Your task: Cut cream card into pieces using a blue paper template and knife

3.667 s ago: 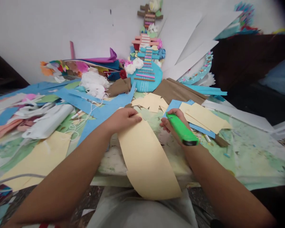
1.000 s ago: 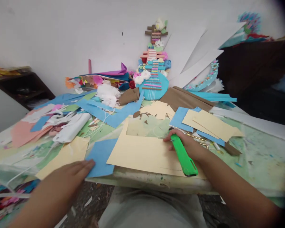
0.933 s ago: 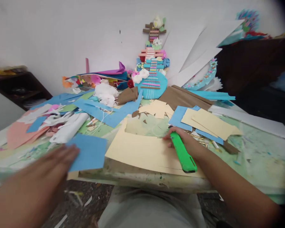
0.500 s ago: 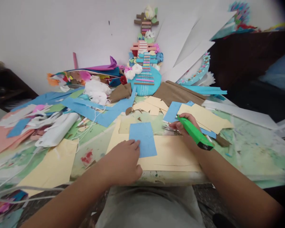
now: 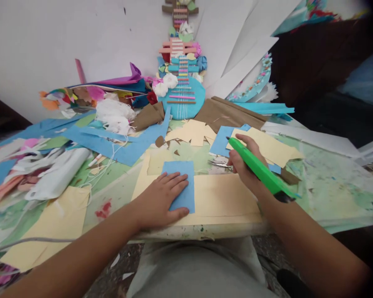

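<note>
My left hand lies flat with its fingers stretched out on a blue rectangular sheet. That sheet rests on a larger cream sheet, which has a cut-out at its upper left and a drawn line along its lower part. My right hand is closed around a green utility knife with a black rear end, held slanted above the right side of the cream sheet. A dark tip shows at its front. Metal scissors lie just left of my right fingers, partly hidden by them.
Cream scraps and brown sheets lie farther back. A blue paper guitar leans against the wall. On the left are a white power strip, cords and blue strips. The table's front edge is close to me.
My left hand has spread flat farther up on the blue sheet. My right hand has lifted off the scissors, the green utility knife still in it. The view has shifted right and down.
</note>
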Available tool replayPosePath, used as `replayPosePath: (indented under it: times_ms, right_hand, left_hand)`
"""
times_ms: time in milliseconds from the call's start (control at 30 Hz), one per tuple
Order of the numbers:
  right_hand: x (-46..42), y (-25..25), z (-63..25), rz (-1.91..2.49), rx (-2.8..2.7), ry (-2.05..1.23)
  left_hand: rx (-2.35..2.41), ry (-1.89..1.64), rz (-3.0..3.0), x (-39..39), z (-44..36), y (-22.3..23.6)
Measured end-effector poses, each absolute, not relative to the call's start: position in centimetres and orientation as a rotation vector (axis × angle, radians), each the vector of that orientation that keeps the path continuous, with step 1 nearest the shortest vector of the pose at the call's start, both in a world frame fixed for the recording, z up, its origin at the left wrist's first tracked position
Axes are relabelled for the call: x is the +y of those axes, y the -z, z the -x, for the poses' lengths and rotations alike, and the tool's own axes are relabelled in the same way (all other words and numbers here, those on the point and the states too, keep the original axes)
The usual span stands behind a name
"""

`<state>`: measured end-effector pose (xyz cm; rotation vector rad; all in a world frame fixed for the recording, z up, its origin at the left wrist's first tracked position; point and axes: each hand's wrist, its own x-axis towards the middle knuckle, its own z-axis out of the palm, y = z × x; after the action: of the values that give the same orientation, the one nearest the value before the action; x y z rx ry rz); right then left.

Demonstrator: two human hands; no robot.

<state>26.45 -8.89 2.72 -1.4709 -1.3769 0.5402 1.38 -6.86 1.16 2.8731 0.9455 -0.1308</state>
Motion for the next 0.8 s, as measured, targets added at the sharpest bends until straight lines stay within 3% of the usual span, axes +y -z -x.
replayPosePath:
  times_ms: [100,333,567,800]
  right_hand:
    - [-9.4,-2.9,-25.0,1.508,-1.403,-0.456]
    - [-9.1,-2.9,-22.7,1.371,-1.353,-0.611]
    - [-7.2,-2.4,-23.5,1.08,-1.179,-1.194]
    - [-6.4,-2.4,-23.1,0.999,-0.819,-1.143]
  left_hand:
    - [0.88,0.085,-2.889,-7.9,-0.9,-1.6]
    - [0.849,0.057,-2.955,-8.3,-1.9,-1.9]
    - [0.956,0.02,-2.887,-6.6,-2.5,-0.7]
    - [0.897,0.119,-2.915,-6.0,-2.3,-0.4]
